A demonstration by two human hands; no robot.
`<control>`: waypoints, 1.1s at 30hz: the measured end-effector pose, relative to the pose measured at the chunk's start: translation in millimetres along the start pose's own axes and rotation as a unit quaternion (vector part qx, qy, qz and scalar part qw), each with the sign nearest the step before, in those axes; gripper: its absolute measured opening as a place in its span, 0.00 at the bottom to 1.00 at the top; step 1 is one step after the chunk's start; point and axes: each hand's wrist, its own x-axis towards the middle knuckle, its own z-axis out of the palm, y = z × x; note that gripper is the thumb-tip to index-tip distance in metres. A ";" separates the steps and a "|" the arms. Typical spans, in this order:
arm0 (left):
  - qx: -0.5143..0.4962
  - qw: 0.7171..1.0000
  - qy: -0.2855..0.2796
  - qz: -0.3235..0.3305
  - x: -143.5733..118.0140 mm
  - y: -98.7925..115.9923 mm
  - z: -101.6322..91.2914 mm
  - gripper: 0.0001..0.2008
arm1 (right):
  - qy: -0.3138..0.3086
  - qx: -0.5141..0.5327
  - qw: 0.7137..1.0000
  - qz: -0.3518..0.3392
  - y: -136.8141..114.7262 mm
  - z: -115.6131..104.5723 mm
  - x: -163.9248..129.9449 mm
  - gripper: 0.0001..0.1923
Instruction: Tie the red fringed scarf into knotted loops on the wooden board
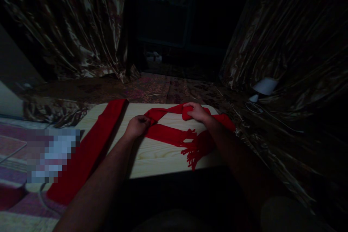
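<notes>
Over a light wooden table [152,156] my two hands hold a red fringed scarf [164,135]. My left hand [137,126] is closed on a fold of it left of the table's middle, fingertips pinched together. Farther right, my right hand [196,111] grips a bunched part near the table's far edge. A twisted strip of the scarf runs between both hands. Its fringed ends lie on the wood below, towards the right. Left of my left arm, a long flat folded red cloth [95,145] lies across the table's left side and hangs past its near edge.
A small white lamp [264,86] with a cord stands at the right on patterned fabric. Patterned curtains [78,25] hang at both sides of a dark window [165,21]. A striped cover [13,137] and a cable lie at the left, beside a blurred-out patch.
</notes>
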 end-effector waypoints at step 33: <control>0.157 0.986 0.012 -0.059 -4.5 9.6 -14.3 0.40 | -0.089 -0.068 0.994 -0.015 -10.3 -3.5 11.6 0.49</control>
